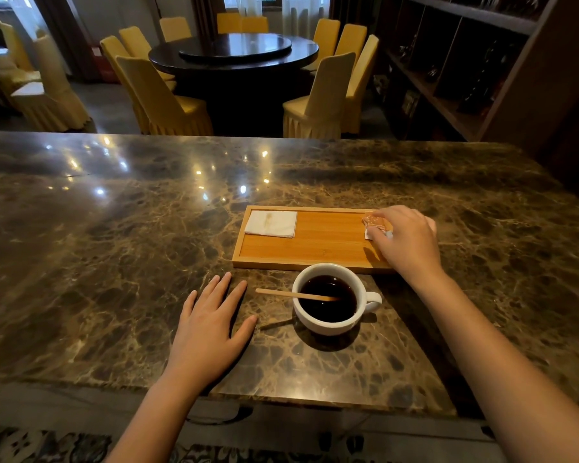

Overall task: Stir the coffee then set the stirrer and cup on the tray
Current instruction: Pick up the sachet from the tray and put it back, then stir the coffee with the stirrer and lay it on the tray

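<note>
Coffee cup (330, 300) sits on the marble counter (114, 228), just off the tray's (315, 243) near edge, handle right. Stirrer (296, 294) leans in it, free end out over the left rim. Left hand (211, 320) flat, fingers spread, beside the cup. Right hand (406, 237) pinches a torn packet (375, 223) at the tray's far-right corner. Napkin (270, 223) far-left. Drop the packet, brace the cup, stir gently.

We look from one head-worn wide-angle camera, facing forward and down, close over the dark brown marble worktop (114, 228), our forearms entering from below, dining room visible beyond
</note>
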A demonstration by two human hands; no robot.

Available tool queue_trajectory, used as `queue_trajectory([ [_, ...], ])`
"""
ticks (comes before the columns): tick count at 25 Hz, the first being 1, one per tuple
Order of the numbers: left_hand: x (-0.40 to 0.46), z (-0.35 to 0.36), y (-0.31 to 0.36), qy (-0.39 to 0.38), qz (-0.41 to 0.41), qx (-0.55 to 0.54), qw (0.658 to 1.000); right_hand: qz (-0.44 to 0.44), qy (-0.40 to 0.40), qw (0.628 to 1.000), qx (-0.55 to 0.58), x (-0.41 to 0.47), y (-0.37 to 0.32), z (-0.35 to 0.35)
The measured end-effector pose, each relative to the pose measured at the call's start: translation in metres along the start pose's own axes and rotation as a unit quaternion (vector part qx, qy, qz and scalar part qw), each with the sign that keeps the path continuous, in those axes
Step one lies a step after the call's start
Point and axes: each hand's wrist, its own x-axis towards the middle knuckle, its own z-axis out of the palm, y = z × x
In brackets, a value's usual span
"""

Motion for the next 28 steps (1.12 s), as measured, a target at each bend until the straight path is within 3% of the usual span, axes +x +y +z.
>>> queue_trajectory([
  [4, 0.000, 0.000, 0.000, 0.001, 0.000, -0.006, 1.000, -0.100, -0.081, 0.986, 0.104, -0.029, -0.055, -0.029],
  [7, -0.001, 0.000, 0.000, 0.002, 0.004, -0.008, 1.000, -0.204, -0.158, 0.960, 0.111, -0.063, -0.100, -0.034],
  [13, -0.001, 0.001, 0.001, -0.004, 0.000, -0.001, 1.000, -0.305, -0.141, 0.942, 0.012, -0.080, -0.128, -0.005],
  [16, 0.000, 0.001, 0.000, -0.003, 0.001, -0.001, 1.000, -0.286, -0.118, 0.950, 0.048, -0.081, -0.121, -0.011],
  [24, 0.000, 0.001, -0.002, -0.006, 0.005, 0.004, 1.000, -0.109, -0.016, 0.975, 0.194, -0.066, -0.055, -0.052],
  [28, 0.001, 0.001, -0.002, -0.003, 0.006, 0.003, 1.000, -0.059, -0.058, 0.965, 0.247, -0.074, -0.030, -0.059],
])
